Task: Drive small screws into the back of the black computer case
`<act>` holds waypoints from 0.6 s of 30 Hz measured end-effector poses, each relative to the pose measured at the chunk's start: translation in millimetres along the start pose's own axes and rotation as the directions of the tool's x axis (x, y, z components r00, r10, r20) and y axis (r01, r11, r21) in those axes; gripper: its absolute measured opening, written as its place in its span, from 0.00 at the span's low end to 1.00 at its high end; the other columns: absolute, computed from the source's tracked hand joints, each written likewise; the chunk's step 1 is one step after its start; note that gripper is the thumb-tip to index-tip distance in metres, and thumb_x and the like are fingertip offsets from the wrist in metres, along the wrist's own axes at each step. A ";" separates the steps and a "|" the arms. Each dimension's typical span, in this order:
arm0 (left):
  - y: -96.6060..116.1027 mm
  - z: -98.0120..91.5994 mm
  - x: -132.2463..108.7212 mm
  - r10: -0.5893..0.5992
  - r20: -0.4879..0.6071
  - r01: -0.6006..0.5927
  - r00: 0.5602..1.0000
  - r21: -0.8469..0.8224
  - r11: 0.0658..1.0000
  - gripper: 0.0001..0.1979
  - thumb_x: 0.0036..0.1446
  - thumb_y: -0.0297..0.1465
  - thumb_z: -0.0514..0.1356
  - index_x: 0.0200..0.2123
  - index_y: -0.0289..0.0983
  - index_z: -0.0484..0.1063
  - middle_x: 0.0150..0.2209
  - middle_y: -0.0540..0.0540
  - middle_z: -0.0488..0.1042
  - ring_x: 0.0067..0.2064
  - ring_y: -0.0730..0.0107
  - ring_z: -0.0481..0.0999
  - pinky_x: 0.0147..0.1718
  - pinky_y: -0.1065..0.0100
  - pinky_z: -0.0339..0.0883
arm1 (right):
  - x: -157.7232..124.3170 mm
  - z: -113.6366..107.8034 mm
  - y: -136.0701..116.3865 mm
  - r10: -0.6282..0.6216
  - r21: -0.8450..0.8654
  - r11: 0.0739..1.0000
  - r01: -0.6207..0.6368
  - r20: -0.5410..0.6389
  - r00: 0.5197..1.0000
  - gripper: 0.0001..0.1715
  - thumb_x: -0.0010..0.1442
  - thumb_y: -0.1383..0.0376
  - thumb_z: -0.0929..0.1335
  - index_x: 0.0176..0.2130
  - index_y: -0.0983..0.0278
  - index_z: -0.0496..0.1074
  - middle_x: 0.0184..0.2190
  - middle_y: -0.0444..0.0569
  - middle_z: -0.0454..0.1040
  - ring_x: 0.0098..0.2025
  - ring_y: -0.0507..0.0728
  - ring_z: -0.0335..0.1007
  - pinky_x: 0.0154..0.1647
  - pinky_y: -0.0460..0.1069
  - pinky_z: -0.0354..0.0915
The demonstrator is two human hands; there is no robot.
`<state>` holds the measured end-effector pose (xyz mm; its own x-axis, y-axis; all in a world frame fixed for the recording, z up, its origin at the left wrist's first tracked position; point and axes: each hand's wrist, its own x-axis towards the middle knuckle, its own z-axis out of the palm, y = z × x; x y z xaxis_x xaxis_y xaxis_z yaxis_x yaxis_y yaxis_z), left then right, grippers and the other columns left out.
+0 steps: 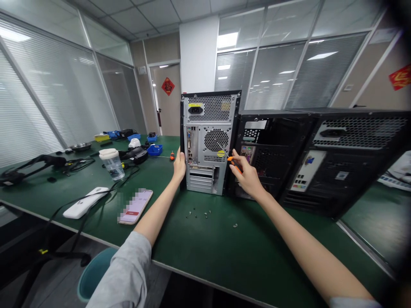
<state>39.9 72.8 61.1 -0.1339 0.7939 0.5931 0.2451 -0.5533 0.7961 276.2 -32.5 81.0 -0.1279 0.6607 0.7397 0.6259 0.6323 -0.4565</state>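
A computer tower [208, 141] stands upright on the green table [224, 252], its silver rear panel facing me. My left hand [179, 166] grips the tower's left rear edge, fingers wrapped round it. My right hand [245, 173] is closed on an orange-handled screwdriver [228, 156], whose tip points up and left at the rear panel near the fan grille. Several small screws [199, 212] lie loose on the table just in front of the tower.
Two more black towers [272, 154] [349, 158] stand to the right. A phone [136, 206], a white device [85, 202], black cables, a lidded cup [111, 163] and blue bins [155, 149] lie to the left. A teal bucket [94, 273] sits below the table edge.
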 end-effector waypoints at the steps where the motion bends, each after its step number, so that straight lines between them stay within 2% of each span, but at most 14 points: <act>1: 0.7 0.2 -0.2 -0.002 0.001 0.002 1.000 -0.001 1.000 0.31 0.54 0.49 0.39 0.58 0.41 0.52 0.59 0.49 0.54 0.60 0.72 0.52 0.59 0.70 0.44 | -0.1 0.4 -0.3 0.007 -0.001 1.000 -0.007 0.001 1.000 0.16 0.59 0.63 0.59 0.48 0.63 0.59 0.59 0.55 0.53 0.55 0.58 0.59 0.53 0.54 0.58; 11: 2.4 1.0 -0.8 -0.002 -0.002 0.002 1.000 0.045 0.999 0.31 0.55 0.49 0.37 0.59 0.43 0.50 0.59 0.51 0.53 0.60 0.73 0.52 0.59 0.69 0.45 | 0.6 -2.4 -1.8 0.044 0.044 0.998 -0.045 0.006 0.999 0.15 0.58 0.63 0.60 0.46 0.61 0.58 0.59 0.53 0.55 0.56 0.56 0.58 0.54 0.53 0.57; 18: 4.7 11.1 -1.7 0.021 0.021 -0.021 1.000 0.006 1.000 0.30 0.56 0.48 0.36 0.59 0.44 0.49 0.60 0.52 0.52 0.61 0.74 0.50 0.60 0.70 0.43 | 1.3 -3.6 -3.4 0.059 0.070 0.996 -0.060 0.010 0.998 0.15 0.58 0.63 0.60 0.47 0.61 0.58 0.58 0.52 0.56 0.56 0.57 0.58 0.55 0.54 0.57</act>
<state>51.9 71.6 62.5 -0.1084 0.7871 0.6072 0.2536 -0.5687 0.7825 276.7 -35.2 85.3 -0.0985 0.7012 0.7061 0.5771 0.6183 -0.5335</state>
